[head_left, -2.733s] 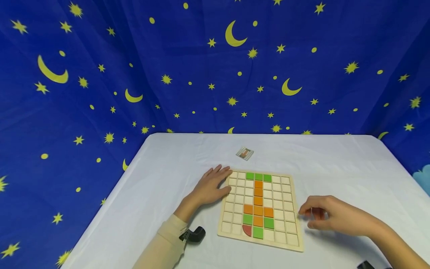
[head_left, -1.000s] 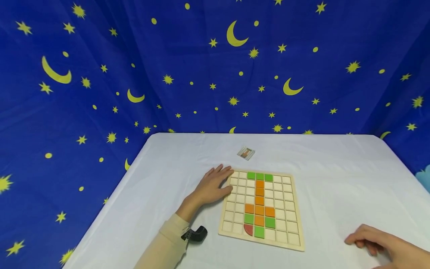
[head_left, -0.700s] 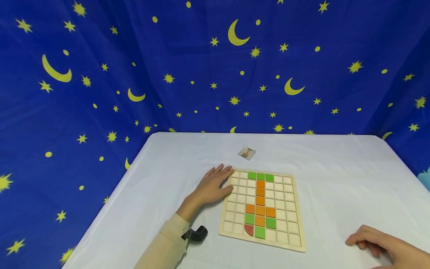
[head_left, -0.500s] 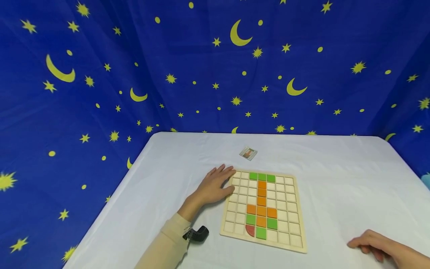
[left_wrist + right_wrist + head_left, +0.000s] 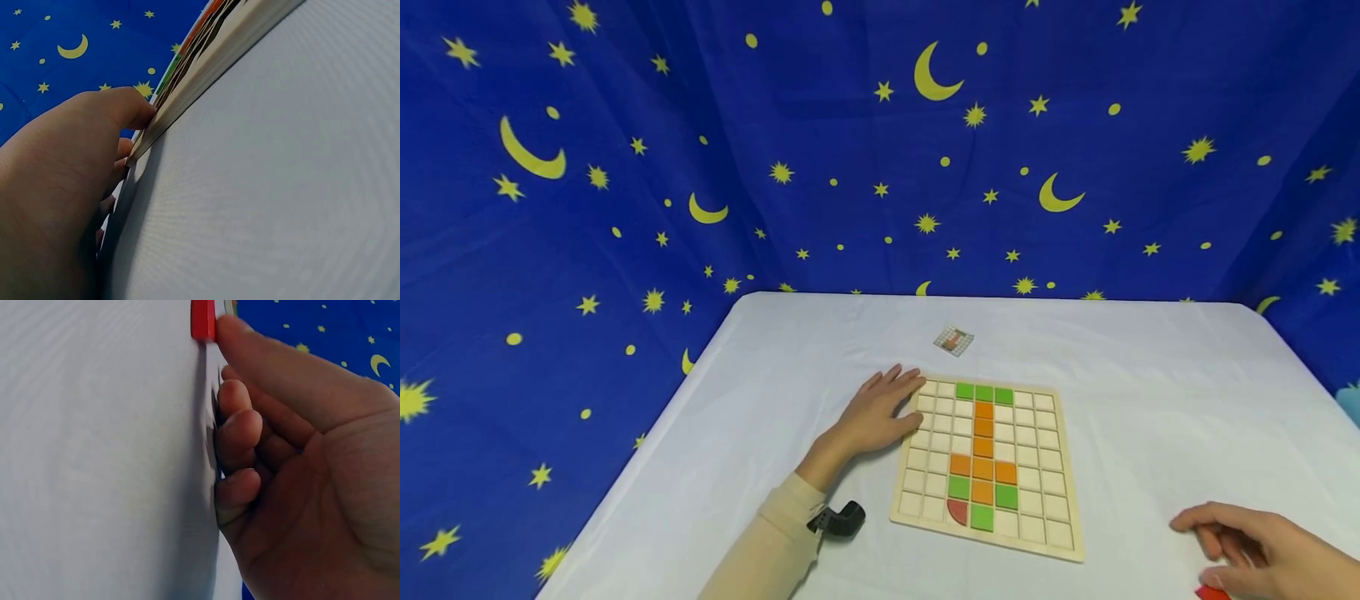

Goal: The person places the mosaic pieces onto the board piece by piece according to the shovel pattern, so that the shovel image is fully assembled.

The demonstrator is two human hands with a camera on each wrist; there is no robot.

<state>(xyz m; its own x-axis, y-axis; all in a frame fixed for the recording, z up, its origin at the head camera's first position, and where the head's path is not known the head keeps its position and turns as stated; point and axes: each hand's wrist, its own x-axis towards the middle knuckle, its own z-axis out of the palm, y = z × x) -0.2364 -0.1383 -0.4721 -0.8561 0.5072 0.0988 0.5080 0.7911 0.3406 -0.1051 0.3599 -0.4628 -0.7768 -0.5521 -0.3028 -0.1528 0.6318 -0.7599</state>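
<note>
A wooden grid board [image 5: 1067, 492] lies on the table with green tiles [image 5: 985, 392], orange tiles [image 5: 982, 447] and one red quarter-round tile [image 5: 957, 512] in its squares. At the board's upper left edge rests my left hand [image 5: 872, 421], fingers spread and thumb on the rim; the left wrist view has the thumb [image 5: 134, 106] against that edge. Well to the right of the board is my right hand [image 5: 1262, 542], fingers loosely bent. Its thumb touches a red piece [image 5: 1211, 592] on the table, while the index finger stays apart from it. The piece's full shape is hidden.
A small card [image 5: 954, 341] with a printed grid pattern lies behind the board. White cloth [image 5: 1135, 375] covers the table. Blue curtains [image 5: 850, 125] with moons and stars rise at the back and sides. A black wrist camera [image 5: 842, 521] sits on the left sleeve.
My right hand has moved from the board's right edge to the lower right. Its thumb has come down to the red piece, which has come into view. My left hand has stayed put.
</note>
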